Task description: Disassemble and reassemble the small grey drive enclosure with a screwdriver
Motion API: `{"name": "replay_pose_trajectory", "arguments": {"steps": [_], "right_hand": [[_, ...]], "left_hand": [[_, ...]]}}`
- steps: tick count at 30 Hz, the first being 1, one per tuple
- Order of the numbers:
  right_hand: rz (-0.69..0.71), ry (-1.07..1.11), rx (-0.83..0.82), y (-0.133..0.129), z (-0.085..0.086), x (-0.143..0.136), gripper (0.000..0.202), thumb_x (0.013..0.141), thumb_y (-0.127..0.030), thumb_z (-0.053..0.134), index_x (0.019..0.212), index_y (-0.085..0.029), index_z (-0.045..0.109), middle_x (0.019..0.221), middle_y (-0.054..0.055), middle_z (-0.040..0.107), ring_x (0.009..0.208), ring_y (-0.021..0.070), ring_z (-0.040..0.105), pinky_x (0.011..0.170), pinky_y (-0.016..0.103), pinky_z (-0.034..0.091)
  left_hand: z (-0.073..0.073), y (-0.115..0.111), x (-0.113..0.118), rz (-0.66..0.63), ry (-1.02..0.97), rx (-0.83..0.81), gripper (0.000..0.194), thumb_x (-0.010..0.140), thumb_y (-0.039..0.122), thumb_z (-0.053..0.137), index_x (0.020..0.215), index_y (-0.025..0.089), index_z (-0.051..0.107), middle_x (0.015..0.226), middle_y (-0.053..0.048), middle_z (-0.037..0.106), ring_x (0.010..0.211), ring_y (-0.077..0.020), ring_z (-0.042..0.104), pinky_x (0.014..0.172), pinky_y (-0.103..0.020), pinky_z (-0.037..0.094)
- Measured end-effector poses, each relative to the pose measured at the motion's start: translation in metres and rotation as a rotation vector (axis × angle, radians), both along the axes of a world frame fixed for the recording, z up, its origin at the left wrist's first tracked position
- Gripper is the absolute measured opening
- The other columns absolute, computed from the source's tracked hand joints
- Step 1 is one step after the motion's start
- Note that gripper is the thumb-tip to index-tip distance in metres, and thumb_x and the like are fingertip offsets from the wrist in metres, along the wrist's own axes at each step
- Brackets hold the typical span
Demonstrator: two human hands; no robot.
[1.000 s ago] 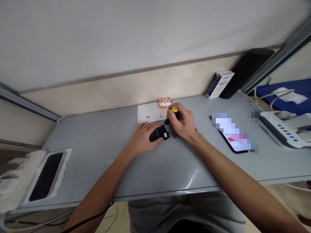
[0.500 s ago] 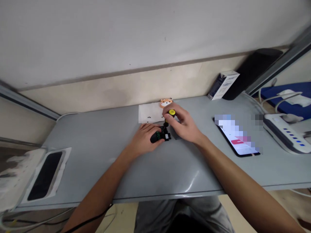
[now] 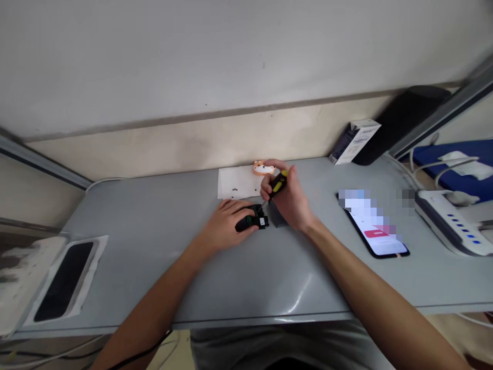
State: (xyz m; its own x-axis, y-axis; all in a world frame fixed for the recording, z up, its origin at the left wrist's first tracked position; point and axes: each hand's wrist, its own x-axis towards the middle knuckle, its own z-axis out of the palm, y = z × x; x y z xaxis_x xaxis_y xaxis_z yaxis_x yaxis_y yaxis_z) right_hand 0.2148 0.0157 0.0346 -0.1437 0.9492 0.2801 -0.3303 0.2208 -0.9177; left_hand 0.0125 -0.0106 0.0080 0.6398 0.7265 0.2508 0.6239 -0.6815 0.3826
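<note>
A small black device (image 3: pixel 252 220) with a green part and a white label lies on the grey table (image 3: pixel 154 216). My left hand (image 3: pixel 227 222) grips its left side, fingers above and thumb below. In my right hand (image 3: pixel 287 195) is a black and yellow screwdriver (image 3: pixel 278 184), tilted, its shaft pointing down-left to the device. The tip's exact contact point is too small to tell. A dark flat piece (image 3: pixel 278 218) is partly hidden beside my right hand. Behind the device, several tiny dark bits rest on white paper (image 3: pixel 231 177), near an orange-and-white animal-face item (image 3: pixel 263 168).
On the right are a lit phone (image 3: pixel 375 228), a power strip (image 3: pixel 454 221), a white box (image 3: pixel 354 142) and a black cylinder (image 3: pixel 404 123). A dark phone (image 3: pixel 65 280) lies at the left on white wrapping. The wall (image 3: pixel 173 141) bounds the back.
The screwdriver has gone from near upright to tilted, its handle leaning right. My right hand has turned and its fingers have shifted on the handle. My left hand still grips the device.
</note>
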Motion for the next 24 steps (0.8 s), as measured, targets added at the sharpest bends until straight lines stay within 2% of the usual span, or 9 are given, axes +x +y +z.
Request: {"name": "replay_pose_trajectory", "arguments": {"steps": [2, 5, 7, 10, 12, 14, 16, 21, 24], "right_hand": [[0.020, 0.001, -0.024, -0.001, 0.003, 0.001, 0.051, 0.096, -0.076, 0.045, 0.106, -0.028, 0.061, 0.073, -0.002, 0.052, 0.066, 0.0164, 0.056, 0.066, 0.034, 0.051], [0.026, 0.012, -0.006, -0.003, 0.004, 0.004, 0.045, 0.090, -0.070, 0.065, 0.086, -0.026, 0.057, 0.086, 0.001, 0.060, 0.079, 0.0167, 0.063, 0.076, 0.034, 0.054], [0.015, 0.025, -0.023, -0.003, 0.002, 0.005, 0.049, 0.087, -0.069, 0.070, 0.081, -0.026, 0.047, 0.082, -0.001, 0.061, 0.073, 0.0153, 0.063, 0.073, 0.033, 0.054], [-0.064, 0.022, -0.047, -0.001, -0.002, 0.003, 0.055, 0.085, -0.071, 0.071, 0.081, -0.028, 0.037, 0.061, -0.008, 0.047, 0.052, 0.0124, 0.050, 0.055, 0.029, 0.046], [-0.089, 0.020, -0.030, 0.001, 0.000, 0.002, 0.055, 0.086, -0.078, 0.062, 0.083, -0.029, 0.039, 0.059, -0.009, 0.040, 0.050, 0.0129, 0.045, 0.051, 0.029, 0.043], [-0.050, 0.030, -0.053, 0.002, 0.004, 0.001, 0.054, 0.092, -0.083, 0.047, 0.088, -0.029, 0.047, 0.064, -0.006, 0.043, 0.055, 0.0146, 0.049, 0.056, 0.031, 0.047], [-0.004, 0.054, -0.096, 0.002, 0.008, 0.001, 0.053, 0.095, -0.080, 0.042, 0.093, -0.028, 0.053, 0.071, -0.002, 0.049, 0.063, 0.0160, 0.054, 0.062, 0.033, 0.051], [-0.017, 0.081, -0.083, 0.001, 0.006, 0.005, 0.055, 0.081, -0.071, 0.075, 0.080, -0.026, 0.043, 0.091, 0.002, 0.061, 0.078, 0.0174, 0.065, 0.071, 0.034, 0.056], [-0.050, 0.062, -0.094, 0.001, 0.000, 0.005, 0.063, 0.078, -0.069, 0.080, 0.079, -0.027, 0.032, 0.072, -0.006, 0.050, 0.056, 0.0117, 0.054, 0.057, 0.029, 0.049]], "left_hand": [[0.001, 0.000, 0.000, 0.001, -0.001, 0.002, 0.015, 0.099, 0.034, 0.069, 0.109, 0.025, 0.073, 0.131, -0.006, 0.073, 0.122, -0.0249, 0.067, 0.112, -0.046, 0.046], [0.002, 0.000, 0.000, 0.001, 0.001, 0.012, 0.015, 0.100, 0.034, 0.067, 0.110, 0.025, 0.073, 0.130, -0.006, 0.074, 0.123, -0.0253, 0.067, 0.110, -0.046, 0.047], [0.003, 0.000, 0.000, -0.001, 0.004, 0.013, 0.016, 0.101, 0.034, 0.066, 0.111, 0.025, 0.073, 0.129, -0.006, 0.074, 0.122, -0.0252, 0.067, 0.109, -0.046, 0.048], [0.002, 0.001, -0.001, 0.000, 0.011, 0.007, 0.017, 0.100, 0.035, 0.066, 0.113, 0.026, 0.072, 0.129, -0.006, 0.074, 0.121, -0.0252, 0.067, 0.109, -0.047, 0.048], [0.001, 0.001, -0.001, 0.001, 0.009, 0.011, 0.018, 0.100, 0.035, 0.066, 0.113, 0.026, 0.072, 0.129, -0.006, 0.074, 0.121, -0.0255, 0.067, 0.109, -0.047, 0.048], [0.000, 0.002, -0.002, 0.001, -0.002, 0.029, 0.016, 0.100, 0.036, 0.067, 0.110, 0.025, 0.072, 0.128, -0.006, 0.074, 0.120, -0.0256, 0.068, 0.108, -0.046, 0.049], [-0.002, 0.002, -0.002, -0.001, -0.010, 0.053, 0.016, 0.100, 0.036, 0.066, 0.108, 0.024, 0.072, 0.128, -0.007, 0.074, 0.118, -0.0255, 0.068, 0.105, -0.045, 0.050], [-0.003, 0.002, -0.002, 0.009, 0.004, 0.032, 0.019, 0.099, 0.038, 0.067, 0.111, 0.025, 0.073, 0.132, -0.007, 0.073, 0.116, -0.0254, 0.069, 0.105, -0.045, 0.050], [0.000, 0.001, -0.001, -0.001, 0.008, 0.008, 0.019, 0.100, 0.036, 0.066, 0.115, 0.026, 0.074, 0.130, -0.006, 0.073, 0.122, -0.0251, 0.067, 0.109, -0.045, 0.048]]}}
